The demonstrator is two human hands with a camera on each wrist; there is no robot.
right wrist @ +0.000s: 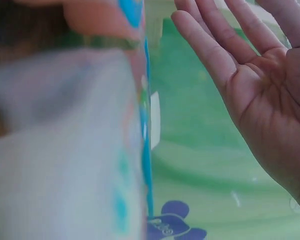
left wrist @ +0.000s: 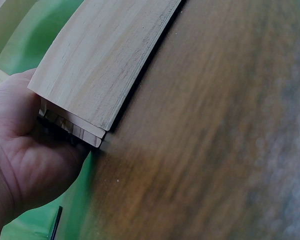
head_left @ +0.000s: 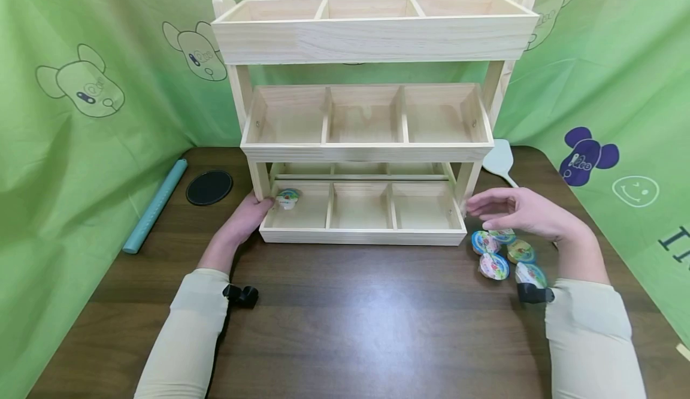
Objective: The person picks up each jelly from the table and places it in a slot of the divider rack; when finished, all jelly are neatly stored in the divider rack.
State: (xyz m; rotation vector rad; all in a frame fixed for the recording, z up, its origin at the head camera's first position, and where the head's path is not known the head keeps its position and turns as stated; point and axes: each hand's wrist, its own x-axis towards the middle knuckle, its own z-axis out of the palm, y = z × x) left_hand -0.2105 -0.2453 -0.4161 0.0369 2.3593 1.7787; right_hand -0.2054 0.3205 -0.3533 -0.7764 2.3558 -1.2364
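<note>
A three-tier pale wooden rack [head_left: 377, 42] has three compartments along the front of each tier. My left hand [head_left: 248, 216] grips the left end of its bottom tier; in the left wrist view the palm lies against the tier's end [left wrist: 75, 122], with the fingers mostly hidden. One small cup with a printed lid [head_left: 288, 199] lies in the bottom left compartment. Beside the rack's right leg, my right hand [head_left: 523, 210] hovers over several similar small cups [head_left: 493, 266], holding nothing. Its fingers look loosely extended in the right wrist view, where a blurred cup [right wrist: 65, 170] fills the left side.
A blue-green roll [head_left: 156, 207] and a black disc [head_left: 209, 187] lie on the brown table [head_left: 345, 327] left of the rack. Behind the right hand is a white spatula-like tool [head_left: 498, 158]. Green printed cloth [head_left: 135, 3] hangs around the back and sides.
</note>
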